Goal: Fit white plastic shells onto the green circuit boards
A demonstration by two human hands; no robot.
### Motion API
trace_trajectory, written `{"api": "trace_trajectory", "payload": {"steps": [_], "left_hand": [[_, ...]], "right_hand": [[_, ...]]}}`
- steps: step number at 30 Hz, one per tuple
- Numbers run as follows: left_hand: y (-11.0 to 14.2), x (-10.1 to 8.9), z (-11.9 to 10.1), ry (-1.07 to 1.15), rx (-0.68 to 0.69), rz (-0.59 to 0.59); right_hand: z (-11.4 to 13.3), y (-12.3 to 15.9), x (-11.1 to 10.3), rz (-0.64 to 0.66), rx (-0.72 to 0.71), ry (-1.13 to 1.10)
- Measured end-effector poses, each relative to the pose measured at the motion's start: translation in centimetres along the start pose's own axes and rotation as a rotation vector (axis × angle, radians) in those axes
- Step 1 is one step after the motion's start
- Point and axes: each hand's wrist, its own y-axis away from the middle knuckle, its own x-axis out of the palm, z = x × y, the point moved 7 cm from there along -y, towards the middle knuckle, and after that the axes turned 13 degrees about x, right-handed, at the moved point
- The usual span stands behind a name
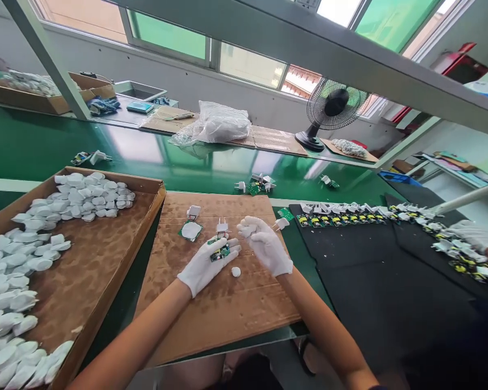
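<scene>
My left hand [206,262], in a white glove, is palm up over the cardboard sheet [179,319] and holds a small green circuit board [220,253]. A white two-pin plug [223,226] sits just beyond the board, joined to it by wires. My right hand [266,246], also gloved, is raised to the right with its fingertips pinched around a small white putty-like lump [250,229], hard to tell from the glove. Between my hands a round white lump [236,271] lies on the cardboard. Farther left lies another board with a flat white piece [191,231] covering it.
A cardboard tray [122,276] with many flattened white pieces stands left. On the right, a black mat [366,281] carries rows of boards with plugs; another person's gloved hand [469,234] reaches there. Loose boards [260,184] lie behind the cardboard. A fan [335,105] stands at the back.
</scene>
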Motion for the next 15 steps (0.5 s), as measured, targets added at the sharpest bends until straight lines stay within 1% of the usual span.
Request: {"api": "trace_trajectory", "payload": {"steps": [2,4,7,9,11,15], "left_hand": [[-0.1,0.1,-0.1,-0.038,0.061,0.019],[-0.2,0.3,-0.3,-0.064,0.12,0.037],[-0.3,0.7,-0.8,-0.105,0.197,0.066],[-0.4,0.7,-1.1,-0.134,0.227,0.055],[-0.4,0.5,-1.2,-0.166,0.241,0.027],[-0.4,0.4,-1.5,-0.279,0.257,0.004]], "right_hand": [[0.2,0.2,0.6,-0.084,-0.11,0.125],[0.2,0.5,1.3,-0.135,-0.193,0.36],[-0.2,1.2,2.0,-0.152,-0.33,0.703],[-0.4,1.5,2.0,-0.16,-0.386,0.789],[-0.6,1.5,1.8,-0.138,-0.354,0.706],[-1.2,1.3,1.2,-0.096,-0.147,0.298]]}}
